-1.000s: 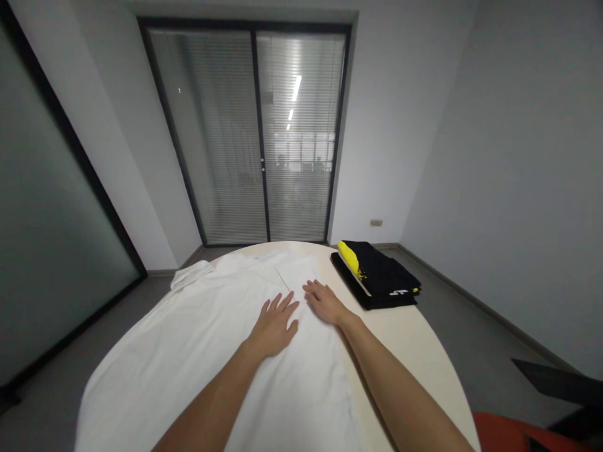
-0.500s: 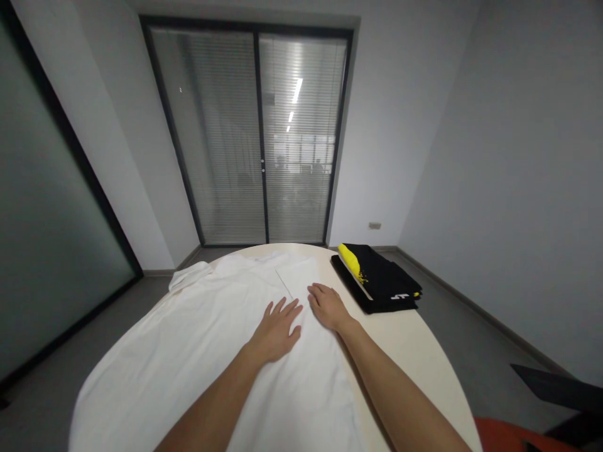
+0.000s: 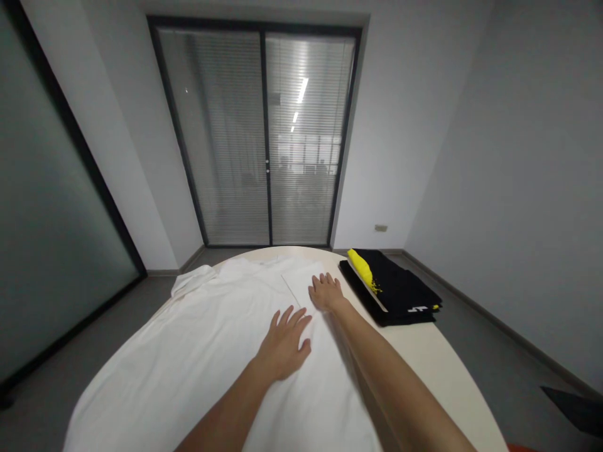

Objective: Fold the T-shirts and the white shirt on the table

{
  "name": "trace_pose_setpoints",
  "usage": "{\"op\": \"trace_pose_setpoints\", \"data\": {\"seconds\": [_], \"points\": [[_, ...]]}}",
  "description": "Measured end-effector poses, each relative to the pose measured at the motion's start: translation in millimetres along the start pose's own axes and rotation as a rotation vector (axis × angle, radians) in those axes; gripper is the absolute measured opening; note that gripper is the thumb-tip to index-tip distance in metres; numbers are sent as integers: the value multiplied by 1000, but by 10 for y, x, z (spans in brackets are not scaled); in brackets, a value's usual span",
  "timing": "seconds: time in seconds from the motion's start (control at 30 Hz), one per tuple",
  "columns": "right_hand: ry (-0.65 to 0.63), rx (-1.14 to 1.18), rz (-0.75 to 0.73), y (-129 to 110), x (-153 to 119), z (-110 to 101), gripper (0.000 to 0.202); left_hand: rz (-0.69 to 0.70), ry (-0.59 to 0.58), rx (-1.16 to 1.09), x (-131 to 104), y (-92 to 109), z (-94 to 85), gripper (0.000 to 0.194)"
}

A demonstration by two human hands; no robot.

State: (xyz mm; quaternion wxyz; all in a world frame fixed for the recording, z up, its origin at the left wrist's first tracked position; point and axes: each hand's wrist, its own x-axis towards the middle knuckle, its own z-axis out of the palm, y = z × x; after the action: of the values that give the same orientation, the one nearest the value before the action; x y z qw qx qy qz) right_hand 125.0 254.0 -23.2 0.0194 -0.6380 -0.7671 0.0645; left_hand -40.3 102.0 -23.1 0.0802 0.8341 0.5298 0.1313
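A white cloth garment (image 3: pixel 188 351), its exact kind unclear, lies spread over most of the round table (image 3: pixel 438 364). Near its middle my left hand (image 3: pixel 285 342) rests palm down, fingers spread. Farther off and to the right, my right hand (image 3: pixel 326 292) lies on the garment close to its right edge, fingers extended. A thin dark line runs across the fabric just beyond my left fingertips. To the right of my right hand sits a stack of folded black garments (image 3: pixel 400 282) with a yellow print and small white marks; neither hand touches it.
Beyond the table stands a glass partition (image 3: pixel 226 144) with blinds and a dark frame. A frosted glass panel (image 3: pixel 51 220) is at the left. A dark chair part (image 3: pixel 577 408) shows at the lower right, beside the table's edge.
My right hand has slid slightly farther away over the white garment, its fingers now more spread. My left hand stays flat on the cloth. The view has shifted slightly.
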Motion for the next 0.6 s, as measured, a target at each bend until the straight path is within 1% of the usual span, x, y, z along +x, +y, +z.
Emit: {"op": "trace_pose_setpoints", "data": {"seconds": [0.17,0.33,0.47,0.6], "points": [[-2,18,71,24,309,52,68,-12,-15,-13,23,8,-25,57],[11,38,108,123,541,54,72,-14,-6,-28,44,-8,0,56],[-18,81,174,208,662,81,77,-12,-9,-40,54,-16,9,57],[-26,116,154,249,684,101,76,-16,-14,-43,47,-12,-3,59]]}}
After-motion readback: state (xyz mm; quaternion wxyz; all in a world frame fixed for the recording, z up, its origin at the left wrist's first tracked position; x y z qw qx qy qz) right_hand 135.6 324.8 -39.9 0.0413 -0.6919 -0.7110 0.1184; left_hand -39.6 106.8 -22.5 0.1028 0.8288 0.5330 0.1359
